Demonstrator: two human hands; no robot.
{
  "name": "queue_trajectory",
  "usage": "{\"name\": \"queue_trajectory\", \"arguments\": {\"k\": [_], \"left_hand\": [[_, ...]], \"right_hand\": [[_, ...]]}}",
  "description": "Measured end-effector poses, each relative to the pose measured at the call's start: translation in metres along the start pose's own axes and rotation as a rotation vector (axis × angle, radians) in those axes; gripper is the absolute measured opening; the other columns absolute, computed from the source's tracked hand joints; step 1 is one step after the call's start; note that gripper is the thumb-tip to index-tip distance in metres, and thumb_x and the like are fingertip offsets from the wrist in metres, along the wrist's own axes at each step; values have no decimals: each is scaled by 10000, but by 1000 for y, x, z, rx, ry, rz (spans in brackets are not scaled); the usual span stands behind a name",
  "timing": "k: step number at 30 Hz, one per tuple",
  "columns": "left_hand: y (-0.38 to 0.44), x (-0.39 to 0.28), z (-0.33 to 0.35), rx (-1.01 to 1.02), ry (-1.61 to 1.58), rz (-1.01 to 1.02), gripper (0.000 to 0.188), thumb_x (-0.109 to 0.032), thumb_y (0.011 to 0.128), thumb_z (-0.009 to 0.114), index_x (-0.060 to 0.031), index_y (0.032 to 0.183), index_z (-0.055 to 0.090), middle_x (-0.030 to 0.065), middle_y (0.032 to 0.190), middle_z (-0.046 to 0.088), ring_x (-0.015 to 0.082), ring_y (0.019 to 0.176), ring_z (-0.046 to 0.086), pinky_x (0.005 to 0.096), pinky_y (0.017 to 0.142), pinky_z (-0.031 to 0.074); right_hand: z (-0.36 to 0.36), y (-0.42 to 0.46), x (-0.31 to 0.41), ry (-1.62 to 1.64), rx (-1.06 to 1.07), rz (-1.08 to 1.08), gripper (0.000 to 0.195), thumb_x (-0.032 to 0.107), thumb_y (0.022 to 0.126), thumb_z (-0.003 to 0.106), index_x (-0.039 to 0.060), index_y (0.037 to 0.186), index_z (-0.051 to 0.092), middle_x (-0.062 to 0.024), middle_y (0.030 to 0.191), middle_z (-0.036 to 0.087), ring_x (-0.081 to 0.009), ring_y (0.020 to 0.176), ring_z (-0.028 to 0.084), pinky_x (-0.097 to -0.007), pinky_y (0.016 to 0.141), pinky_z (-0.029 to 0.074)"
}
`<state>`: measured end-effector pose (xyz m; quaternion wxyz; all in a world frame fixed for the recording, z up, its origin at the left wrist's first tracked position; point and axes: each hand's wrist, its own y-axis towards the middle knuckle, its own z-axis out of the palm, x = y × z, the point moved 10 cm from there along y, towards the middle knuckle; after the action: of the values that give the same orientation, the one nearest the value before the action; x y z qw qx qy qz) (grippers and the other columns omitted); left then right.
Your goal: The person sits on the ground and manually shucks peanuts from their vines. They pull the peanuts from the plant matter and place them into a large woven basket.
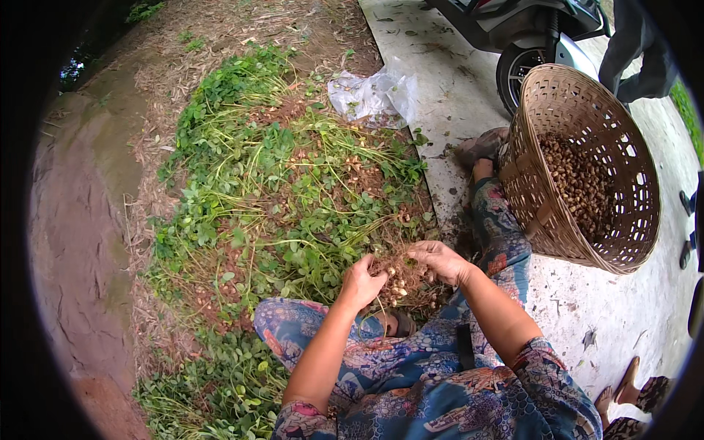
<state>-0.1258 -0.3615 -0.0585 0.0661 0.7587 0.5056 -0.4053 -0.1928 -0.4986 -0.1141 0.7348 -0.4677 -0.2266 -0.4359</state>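
My left hand (362, 283) grips the left side of a bunch of peanut roots (397, 275) with pale pods on it. On the right side of the same bunch, the fingers of my right hand (440, 260) are closed on roots or pods; which of them cannot be told. Uprooted peanut plants (264, 181) with green leaves and pods lie heaped on the ground before me. To my right a woven bamboo basket (531, 181) leans tilted by my leg, with many loose peanuts (577, 181) inside.
A crumpled clear plastic bag (377, 93) lies at the heap's far edge. Beyond the basket stand a motor scooter (522, 33) and a person's dark-trousered legs (638, 55) on the concrete slab (566, 330). Another person's feet (621, 385) show at the lower right.
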Motion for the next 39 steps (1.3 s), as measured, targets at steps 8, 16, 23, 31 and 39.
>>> {"name": "queue_trajectory", "arguments": {"k": [8,16,23,31,39], "left_hand": [[9,17,26,4,-213,-34,405,-171,846,605,54,1171,517,167,1018,642,205,898,612,319,823,478],[5,39,37,55,-712,-355,412,-271,887,591,2,1188,527,107,1113,606,223,1022,571,358,888,446],[-4,26,43,389,-736,-29,576,-236,830,673,15,1289,432,124,1231,538,194,1106,516,308,956,406],[0,28,44,249,-550,-6,366,-194,897,571,27,1185,533,87,1134,601,175,1013,560,301,906,431],[10,18,38,-66,-147,-6,320,-205,873,561,12,1107,582,137,901,670,217,806,629,338,756,485]], "right_hand": [[14,15,-4,5,120,-175,334,283,790,725,46,992,604,-29,905,603,-132,812,562,-274,685,486],[15,3,8,-95,-24,-123,213,211,789,738,39,794,612,1,744,598,-79,657,514,-237,586,434],[24,0,-28,506,-65,114,399,405,887,585,30,1023,586,-53,884,641,-114,761,588,-255,605,492],[15,21,-26,70,-11,-149,363,344,842,662,19,994,607,2,855,606,-92,773,537,-269,723,459],[-33,28,-34,300,-433,-217,188,212,838,681,48,825,591,-8,656,569,-74,529,489,-215,473,413]]}}
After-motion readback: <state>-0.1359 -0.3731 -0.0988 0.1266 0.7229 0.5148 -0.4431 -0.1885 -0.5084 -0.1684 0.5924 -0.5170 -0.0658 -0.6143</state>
